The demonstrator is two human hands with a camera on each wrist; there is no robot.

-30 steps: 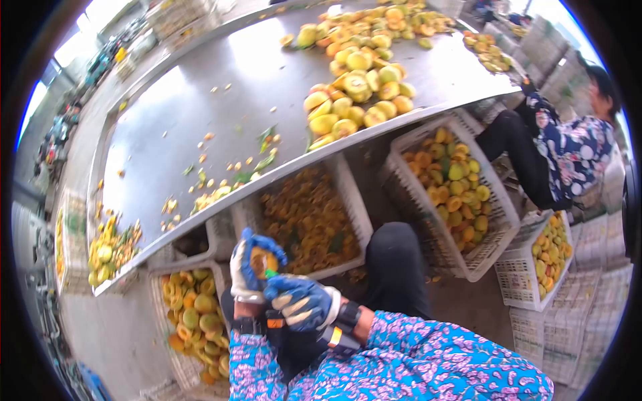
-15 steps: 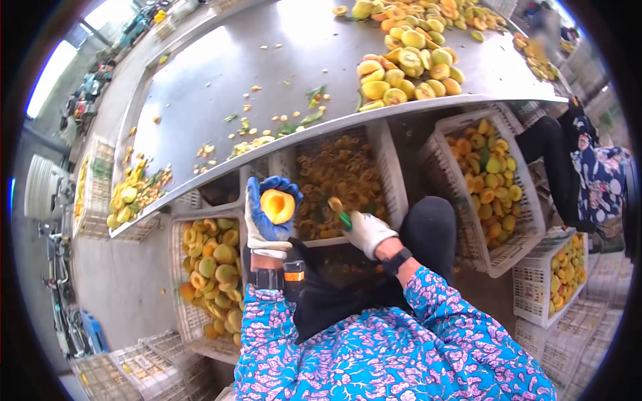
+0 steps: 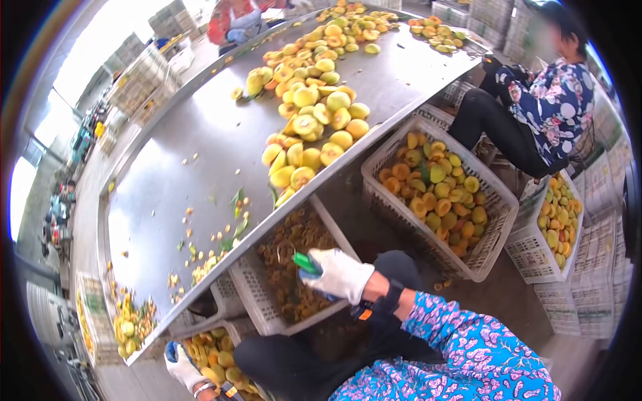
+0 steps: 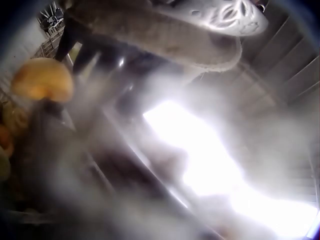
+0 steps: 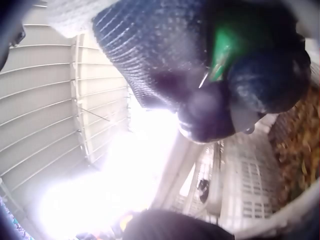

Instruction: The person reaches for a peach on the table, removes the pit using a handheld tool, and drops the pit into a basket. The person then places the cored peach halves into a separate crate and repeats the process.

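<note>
My gloved right hand [image 3: 342,275] grips a green-handled tool [image 3: 305,262] above a crate of brownish fruit scraps [image 3: 294,240]. A thin metal tip shows at the tool's front, and in the right wrist view blue-coated fingers [image 5: 270,80] curl round the green handle. Low on the left, my gloved left hand [image 3: 182,366] is at the edge of a crate of apricot-like fruit halves [image 3: 217,354]. In the left wrist view an orange fruit half [image 4: 42,80] appears close by dark, blurred fingers; I cannot tell whether they hold it.
A metal table [image 3: 167,167] with a raised edge spans the front, bearing heaped fruit halves [image 3: 314,113] and scattered pits. Right of my knee stands another fruit crate [image 3: 435,194], and a smaller one [image 3: 555,220] beyond. A person [image 3: 542,107] sits at the right.
My left hand, which showed a pitted fruit half in its palm, has moved down and left to the fruit crate. The right hand stays over the scrap crate; the pit at its tool is gone.
</note>
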